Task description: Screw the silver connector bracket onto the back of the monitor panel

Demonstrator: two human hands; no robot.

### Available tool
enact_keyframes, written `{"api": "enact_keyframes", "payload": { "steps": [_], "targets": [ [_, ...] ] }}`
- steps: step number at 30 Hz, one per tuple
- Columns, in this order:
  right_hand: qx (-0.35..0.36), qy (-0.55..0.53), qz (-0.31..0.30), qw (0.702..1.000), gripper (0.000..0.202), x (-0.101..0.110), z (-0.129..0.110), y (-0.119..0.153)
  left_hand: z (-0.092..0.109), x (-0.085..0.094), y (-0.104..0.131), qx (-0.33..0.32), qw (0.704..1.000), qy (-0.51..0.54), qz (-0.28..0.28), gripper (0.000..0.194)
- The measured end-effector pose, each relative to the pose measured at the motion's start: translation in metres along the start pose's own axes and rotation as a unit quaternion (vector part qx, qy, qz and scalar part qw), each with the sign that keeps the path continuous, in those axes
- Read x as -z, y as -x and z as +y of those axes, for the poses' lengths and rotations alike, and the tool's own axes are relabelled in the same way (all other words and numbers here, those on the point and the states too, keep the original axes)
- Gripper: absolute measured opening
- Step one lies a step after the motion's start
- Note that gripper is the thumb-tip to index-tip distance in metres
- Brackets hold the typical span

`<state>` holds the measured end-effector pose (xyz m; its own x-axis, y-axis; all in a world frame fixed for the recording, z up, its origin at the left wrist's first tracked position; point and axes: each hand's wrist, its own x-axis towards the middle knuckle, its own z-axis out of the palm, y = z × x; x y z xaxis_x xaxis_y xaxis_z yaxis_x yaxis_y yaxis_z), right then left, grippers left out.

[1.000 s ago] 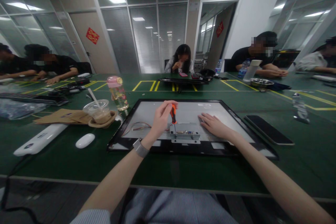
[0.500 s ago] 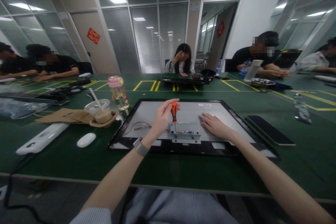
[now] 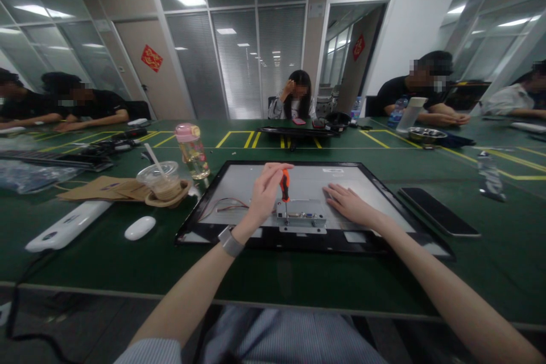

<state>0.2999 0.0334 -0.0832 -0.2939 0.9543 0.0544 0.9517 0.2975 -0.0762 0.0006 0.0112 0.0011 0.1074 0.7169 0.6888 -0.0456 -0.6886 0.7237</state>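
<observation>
My left hand is closed on an orange and black screwdriver, the fingers over the top of its handle. The screwdriver is nearly upright, its shaft reaching down to the left part of a metal bracket with connector ports. That bracket lies at the near side of a flat display panel with a black frame. Thin wires run over the panel to the left of the bracket. On the panel's right part my right hand rests flat, fingers spread, holding nothing.
Left of the panel are a pink-lidded bottle, an iced drink cup, a white mouse and a white power strip. A black phone lies to the right. Several people sit around the table.
My left hand has shifted slightly, its fingers now more folded over the handle's top. The screwdriver stands more upright and a little further right. My right hand has stayed in place.
</observation>
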Motion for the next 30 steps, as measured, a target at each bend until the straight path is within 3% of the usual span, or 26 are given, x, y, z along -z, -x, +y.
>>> {"api": "enact_keyframes", "payload": {
  "steps": [7, 14, 23, 30],
  "targets": [
    [0.0, 0.01, -0.004, 1.0, 0.062, -0.0005, 0.0002, 0.0002, -0.0038, -0.0002, 0.0005, 0.031, 0.998, 0.037, -0.039, 0.027],
    [-0.007, 0.0, 0.001, 1.0, 0.063, -0.0009, 0.001, -0.0004, -0.0011, 0.0005, -0.0008, -0.012, 1.0, -0.013, 0.024, 0.015],
    [0.0, 0.0, 0.003, 1.0, 0.062, 0.0002, 0.0005, 0.0007, -0.0044, -0.0027, 0.0036, 0.045, 0.996, 0.069, -0.031, 0.028],
    [-0.003, 0.005, -0.005, 1.0, 0.063, 0.0013, 0.0002, 0.0008, -0.0058, -0.001, 0.0034, -0.006, 1.0, -0.008, 0.012, 0.016]
  ]
}}
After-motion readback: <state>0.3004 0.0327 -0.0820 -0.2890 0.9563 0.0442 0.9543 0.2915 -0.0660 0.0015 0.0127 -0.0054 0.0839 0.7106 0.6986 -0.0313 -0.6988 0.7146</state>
